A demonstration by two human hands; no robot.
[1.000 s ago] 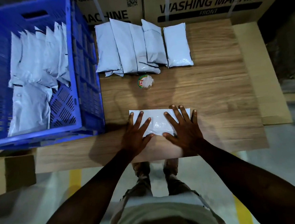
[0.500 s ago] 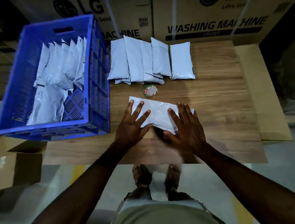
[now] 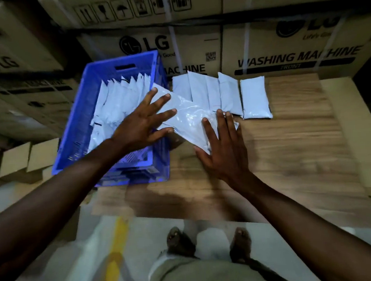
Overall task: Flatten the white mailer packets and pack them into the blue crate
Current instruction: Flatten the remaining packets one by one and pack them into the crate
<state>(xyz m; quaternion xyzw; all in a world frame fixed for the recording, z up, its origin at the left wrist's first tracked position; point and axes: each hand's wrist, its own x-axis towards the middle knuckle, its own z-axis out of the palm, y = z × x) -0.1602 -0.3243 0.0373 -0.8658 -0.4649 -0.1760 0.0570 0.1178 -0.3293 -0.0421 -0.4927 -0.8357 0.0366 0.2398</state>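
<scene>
White mailer packet [image 3: 187,118]: carried between left hand [image 3: 139,126] and right hand [image 3: 223,150], fingers straight and spread on its top face, right thumb at its near edge. Flat, glossy, wrinkled, tilted. A second ago pressed on the wooden table [image 3: 291,149]; now its far corner overlaps the blue crate [image 3: 85,117] rim.

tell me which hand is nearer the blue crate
Left. The left hand is over the blue crate's right wall; the right hand is over the table beside it.
</scene>
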